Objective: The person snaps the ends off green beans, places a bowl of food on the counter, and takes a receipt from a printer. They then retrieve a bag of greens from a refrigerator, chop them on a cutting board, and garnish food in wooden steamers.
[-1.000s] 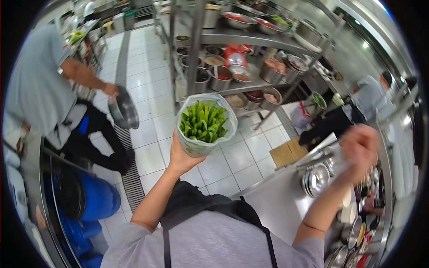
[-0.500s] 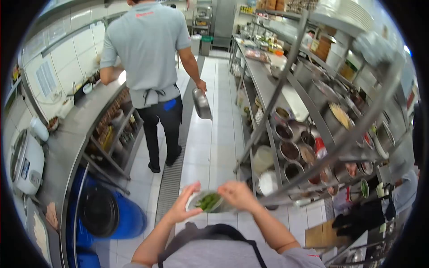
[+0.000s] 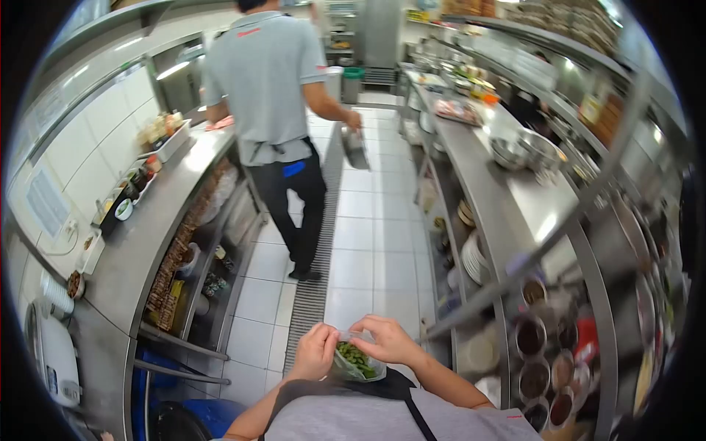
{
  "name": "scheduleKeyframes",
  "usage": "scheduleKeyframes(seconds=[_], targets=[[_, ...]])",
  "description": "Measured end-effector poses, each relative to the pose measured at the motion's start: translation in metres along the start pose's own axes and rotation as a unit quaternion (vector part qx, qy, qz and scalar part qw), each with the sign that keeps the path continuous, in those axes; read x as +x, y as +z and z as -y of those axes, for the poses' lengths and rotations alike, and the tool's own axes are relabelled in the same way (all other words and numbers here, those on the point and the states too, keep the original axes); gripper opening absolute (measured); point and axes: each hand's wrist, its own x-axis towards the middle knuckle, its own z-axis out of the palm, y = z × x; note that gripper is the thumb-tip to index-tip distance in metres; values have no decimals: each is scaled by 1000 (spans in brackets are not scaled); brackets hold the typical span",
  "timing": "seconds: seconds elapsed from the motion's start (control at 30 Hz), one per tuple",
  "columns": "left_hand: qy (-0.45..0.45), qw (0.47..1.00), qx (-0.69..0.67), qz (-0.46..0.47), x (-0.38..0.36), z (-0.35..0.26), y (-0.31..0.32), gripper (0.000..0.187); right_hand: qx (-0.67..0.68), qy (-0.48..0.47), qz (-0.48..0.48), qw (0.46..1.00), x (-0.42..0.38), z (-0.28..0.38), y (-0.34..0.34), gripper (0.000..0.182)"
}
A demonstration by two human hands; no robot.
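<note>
A clear plastic bag [image 3: 358, 361] with green pieces inside hangs in front of the wearer's chest, low in the middle of the view. My left hand [image 3: 316, 351] pinches the bag's upper edge on the left. On the right side of its mouth, my right hand [image 3: 385, 340] also grips the edge, its fingers bent over the plastic. The two hands are close together above the green pieces.
A person [image 3: 268, 88] in a grey shirt walks ahead with a metal pan [image 3: 354, 147]. Steel counters [image 3: 165, 217] line the left side; another counter [image 3: 478, 154] with metal bowls runs on the right. Blue barrels [image 3: 213, 419] stand low at left.
The view has moved forward along the aisle. My hands have come closer together at the bag's mouth, and the bag now hangs below them. The person ahead has stepped onward with the pan.
</note>
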Motion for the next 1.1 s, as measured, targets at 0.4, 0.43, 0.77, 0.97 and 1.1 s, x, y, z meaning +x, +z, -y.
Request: scheduleKeyframes(seconds=[0.4, 0.43, 0.77, 0.97, 1.1], targets=[[-78, 978, -171, -95, 361, 170, -12, 20, 713, 241, -110, 649, 466, -194, -29, 12], [-143, 971, -184, -48, 398, 176, -20, 27, 717, 225, -140, 644, 495, -203, -38, 15], [-101, 950, -287, 64, 748, 251, 12, 30, 556, 163, -232, 781, 679, -378, -178, 30], [-52, 971, -220, 72, 908, 311, 56, 24, 140, 164, 59, 975, 789, -510, -271, 31], [-101, 981, -151, -65, 979, 343, 31, 13, 336, 200, 69, 918, 912, -574, -272, 26]])
